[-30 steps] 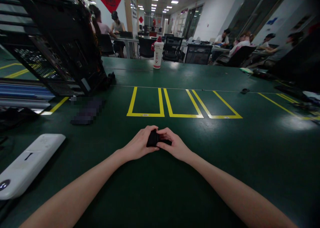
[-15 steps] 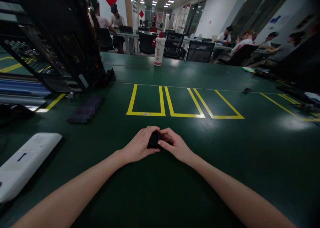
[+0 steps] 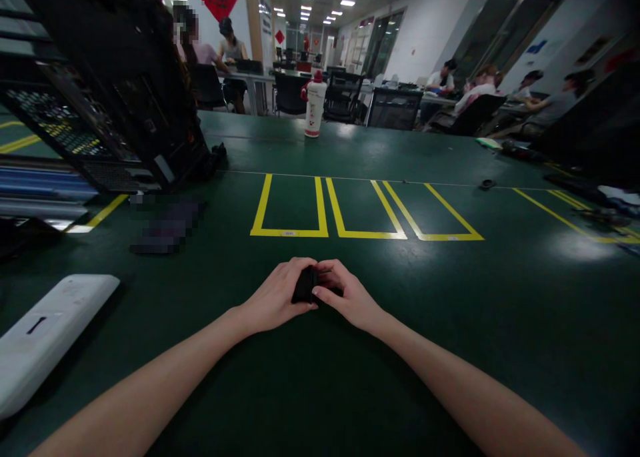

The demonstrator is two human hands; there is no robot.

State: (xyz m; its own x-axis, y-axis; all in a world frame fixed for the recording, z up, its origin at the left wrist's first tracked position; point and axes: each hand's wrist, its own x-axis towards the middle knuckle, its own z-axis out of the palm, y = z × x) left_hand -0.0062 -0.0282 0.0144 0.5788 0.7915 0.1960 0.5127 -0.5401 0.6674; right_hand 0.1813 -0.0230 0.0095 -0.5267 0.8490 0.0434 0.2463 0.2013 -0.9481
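Note:
A small black box-like case (image 3: 303, 286) is between my two hands, over the green table (image 3: 320, 370) just in front of the yellow tape outlines. My left hand (image 3: 275, 295) is closed round its left side, thumb at the near edge and fingers over the far edge. From the right, my right hand (image 3: 347, 295) grips the case's right edge with thumb and bent fingertips. What kind of case it is I cannot make out; the fingers and the dark colour hide much of it.
Three yellow tape outlines (image 3: 289, 233) mark the table ahead. A white and red bottle (image 3: 315, 105) stands beyond them. At left are an open black computer case (image 3: 135, 90), a dark blurred flat thing (image 3: 167, 227) and a white device (image 3: 55, 337). People sit at desks behind.
The camera view has shifted slightly, so the table and its things sit a little lower and further left. Both hands keep the same hold on the black case.

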